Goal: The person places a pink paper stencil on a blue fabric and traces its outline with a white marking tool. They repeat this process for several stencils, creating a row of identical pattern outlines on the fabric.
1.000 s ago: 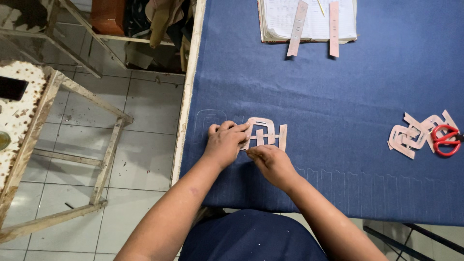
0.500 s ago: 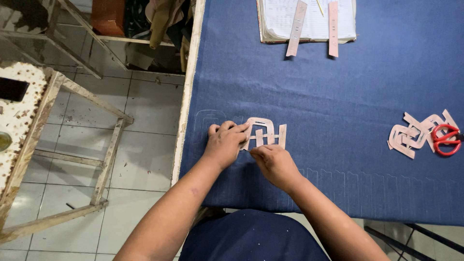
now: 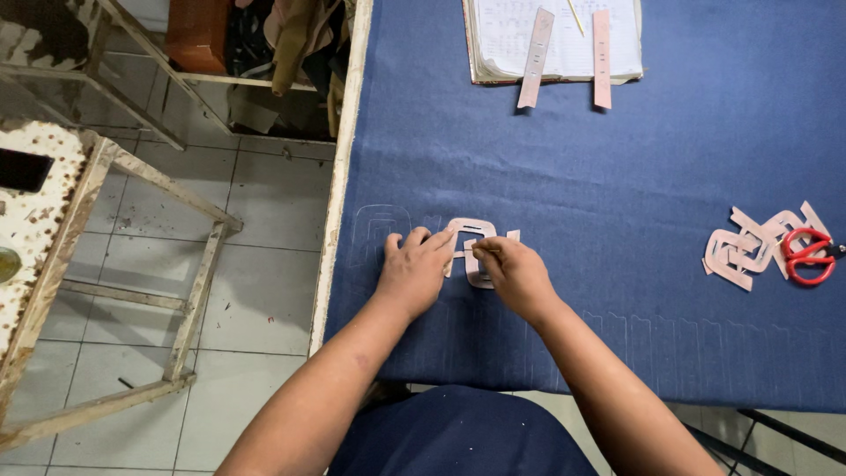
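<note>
Pink cutout template [image 3: 471, 238] lies flat on blue cloth [image 3: 617, 176]. Left hand [image 3: 414, 269] presses it open-palmed. Right hand [image 3: 515, 273] pinches something thin, can't tell what.

We look down on a table [image 3: 338, 176] covered in blue cloth [image 3: 617, 167], its pale edge worn. Left of it we see a floor [image 3: 264, 194] of light grey tiles, scuffed and littered with small bits. A rough wooden frame [image 3: 198, 291] stands on the tiles, beside a stained, speckled white top [image 3: 35, 211]. At the far end a shelf [image 3: 256, 84] holds a brown box [image 3: 198, 35] and bundled cloth [image 3: 295, 40]. The light is even.
</note>
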